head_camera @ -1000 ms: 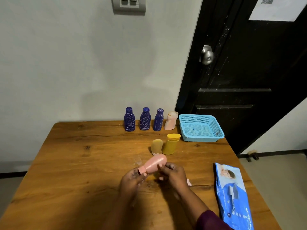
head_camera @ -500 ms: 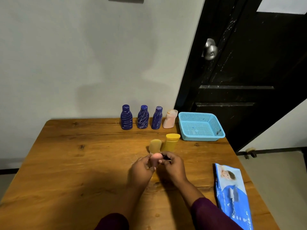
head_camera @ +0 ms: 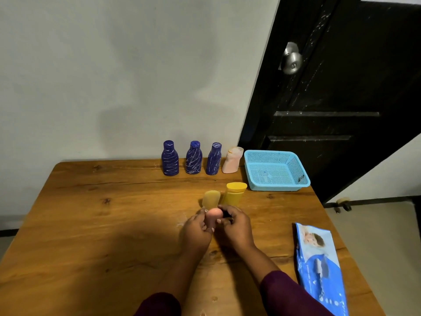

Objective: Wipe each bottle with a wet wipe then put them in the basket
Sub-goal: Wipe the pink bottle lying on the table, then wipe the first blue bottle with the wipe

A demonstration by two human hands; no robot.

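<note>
Head view, wooden table (head_camera: 102, 224), black door (head_camera: 341, 87), left hand (head_camera: 196, 232), right hand (head_camera: 237, 229) gripping pink bottle (head_camera: 213, 216)

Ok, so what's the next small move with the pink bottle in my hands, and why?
Probably lift the small pink plastic bottle toward the light blue mesh basket, once it is wiped. Both the left hand and right hand hold it, and no bottle shows in the basket.
</note>
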